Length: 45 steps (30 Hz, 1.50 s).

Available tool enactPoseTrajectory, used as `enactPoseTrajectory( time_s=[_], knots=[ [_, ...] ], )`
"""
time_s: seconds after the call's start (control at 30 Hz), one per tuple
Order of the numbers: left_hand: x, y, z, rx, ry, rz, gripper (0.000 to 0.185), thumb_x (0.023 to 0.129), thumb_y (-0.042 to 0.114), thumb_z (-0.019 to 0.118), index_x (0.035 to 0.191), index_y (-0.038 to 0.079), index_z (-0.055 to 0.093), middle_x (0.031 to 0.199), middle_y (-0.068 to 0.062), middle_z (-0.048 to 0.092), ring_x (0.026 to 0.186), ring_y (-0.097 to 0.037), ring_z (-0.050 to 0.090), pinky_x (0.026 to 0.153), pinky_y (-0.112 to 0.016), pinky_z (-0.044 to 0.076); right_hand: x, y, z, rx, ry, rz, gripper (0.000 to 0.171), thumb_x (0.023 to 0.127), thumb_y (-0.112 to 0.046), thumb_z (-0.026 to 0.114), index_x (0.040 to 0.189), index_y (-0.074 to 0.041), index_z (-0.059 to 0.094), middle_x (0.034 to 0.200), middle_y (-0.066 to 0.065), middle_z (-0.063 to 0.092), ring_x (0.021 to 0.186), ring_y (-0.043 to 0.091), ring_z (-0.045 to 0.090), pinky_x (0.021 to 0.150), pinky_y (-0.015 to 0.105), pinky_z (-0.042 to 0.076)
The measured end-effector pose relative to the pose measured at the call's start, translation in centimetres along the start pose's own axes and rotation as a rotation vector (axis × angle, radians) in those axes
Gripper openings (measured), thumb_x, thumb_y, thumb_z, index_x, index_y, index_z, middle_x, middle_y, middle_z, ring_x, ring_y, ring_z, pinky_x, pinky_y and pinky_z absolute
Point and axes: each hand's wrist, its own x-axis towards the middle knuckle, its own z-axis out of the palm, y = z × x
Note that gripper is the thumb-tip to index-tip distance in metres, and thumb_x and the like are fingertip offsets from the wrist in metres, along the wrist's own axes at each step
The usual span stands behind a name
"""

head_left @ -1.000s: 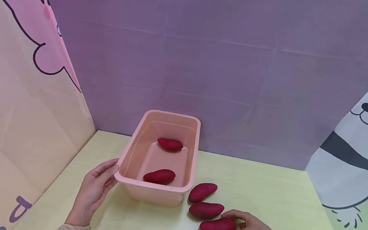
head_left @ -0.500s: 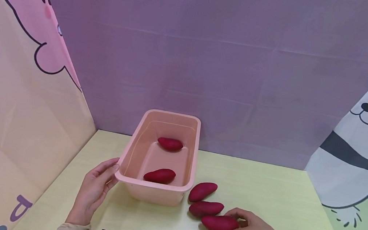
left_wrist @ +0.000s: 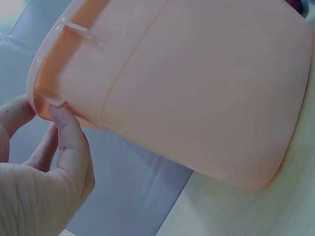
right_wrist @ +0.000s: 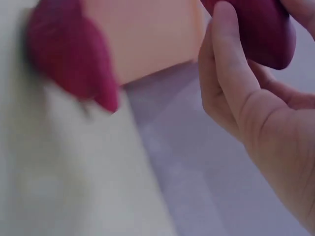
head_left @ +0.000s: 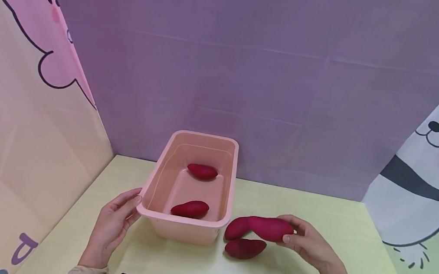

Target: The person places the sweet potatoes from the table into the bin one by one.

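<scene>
My left hand (head_left: 111,225) pinches the near left corner of a pink plastic bin (head_left: 183,232). In the left wrist view, the thumb and fingers meet at the rim of this bin (left_wrist: 197,88). My right hand (head_left: 313,247) grips a dark red sweet potato (head_left: 272,229) by its right end, raised above the table. It partly covers another sweet potato (head_left: 236,229) lying beside the bin. Just in front lies one more sweet potato (head_left: 245,249). Inside the bin are two, a far sweet potato (head_left: 202,171) and a near sweet potato (head_left: 190,209).
A pale wooden table (head_left: 303,209) carries everything. Behind it hangs a purple cloth backdrop (head_left: 278,94). Printed panels flank it, a cartoon panel (head_left: 47,139) on the left and a panda panel (head_left: 413,210) on the right.
My right hand has lifted the nearest sweet potato off the table and moved it away from me, over the rear one. My left hand and the bin have stayed in place.
</scene>
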Motion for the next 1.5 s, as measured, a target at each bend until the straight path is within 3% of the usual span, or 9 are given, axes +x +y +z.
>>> enactPoseTrajectory(
  time_s=[0.17,0.43,0.67,0.87,1.03,1.2,1.33,1.5],
  knots=[
    [0.0,0.0,0.0,-0.002,0.004,-0.002,0.021,0.097,0.003,0.065,0.111,0.014,0.076,0.106,-0.001,0.069,0.090,-0.012,0.067,0.080,-0.024,0.058,3.5,-3.2,0.8,-0.069,0.057,-0.040,0.040,0.094,0.011,0.055,0.131,-0.004,0.057,0.130,0.013,0.055,0.114,0.029,0.060,0.094,0.043,0.054],
    [0.0,0.0,0.1,-0.002,0.011,-0.011,0.021,0.097,0.003,0.065,0.110,0.015,0.076,0.107,0.000,0.069,0.091,-0.011,0.067,0.081,-0.024,0.057,11.3,-6.8,4.4,-0.135,0.147,0.071,0.043,0.090,0.007,0.067,0.131,0.004,0.052,0.127,0.020,0.051,0.102,0.031,0.063,0.092,0.042,0.055],
    [-0.2,0.0,0.1,0.001,0.010,-0.014,0.021,0.097,0.003,0.065,0.110,0.015,0.076,0.107,0.000,0.069,0.091,-0.011,0.067,0.081,-0.024,0.057,18.8,-7.8,8.0,-0.245,0.101,0.146,0.046,0.088,0.004,0.068,0.131,0.008,0.050,0.119,0.021,0.057,0.097,0.032,0.066,0.088,0.044,0.057],
    [-0.4,0.1,0.1,0.003,0.006,-0.007,0.021,0.098,0.003,0.065,0.110,0.015,0.076,0.107,0.000,0.069,0.091,-0.011,0.067,0.080,-0.024,0.058,23.6,-7.5,11.3,-0.451,0.109,0.208,0.041,0.087,-0.008,0.076,0.122,0.003,0.057,0.112,0.017,0.063,0.087,0.029,0.069,0.079,0.041,0.060],
    [-0.6,0.1,0.2,0.007,0.011,-0.012,0.020,0.097,0.004,0.065,0.110,0.015,0.076,0.107,0.000,0.069,0.091,-0.011,0.068,0.080,-0.025,0.058,25.6,-6.9,13.4,-0.613,0.151,0.266,0.034,0.082,-0.015,0.083,0.109,-0.003,0.066,0.101,0.011,0.069,0.086,0.033,0.070,0.069,0.036,0.061],
    [-0.7,0.0,0.4,0.007,0.008,-0.012,0.021,0.098,0.004,0.065,0.111,0.015,0.076,0.107,0.000,0.069,0.092,-0.012,0.068,0.081,-0.025,0.058,25.9,-5.4,14.4,-0.696,0.172,0.327,0.028,0.081,-0.013,0.083,0.102,-0.005,0.067,0.093,0.012,0.069,0.082,0.036,0.067,0.067,0.040,0.062],
    [-0.7,-0.1,0.5,-0.002,-0.002,-0.003,0.021,0.098,0.003,0.065,0.110,0.015,0.076,0.107,0.000,0.069,0.092,-0.012,0.068,0.081,-0.025,0.058,25.6,-4.2,14.5,-0.767,0.174,0.364,0.027,0.081,-0.011,0.083,0.103,-0.003,0.068,0.091,0.013,0.068,0.085,0.036,0.062,0.070,0.042,0.061],
    [-0.9,-0.2,0.6,0.000,-0.008,0.001,0.021,0.098,0.003,0.065,0.111,0.014,0.076,0.107,0.000,0.070,0.091,-0.012,0.068,0.080,-0.024,0.058,25.4,-3.2,14.5,-0.780,0.207,0.396,0.032,0.081,-0.012,0.083,0.107,-0.006,0.065,0.093,0.009,0.065,0.096,0.038,0.062,0.073,0.043,0.061]
  ],
)
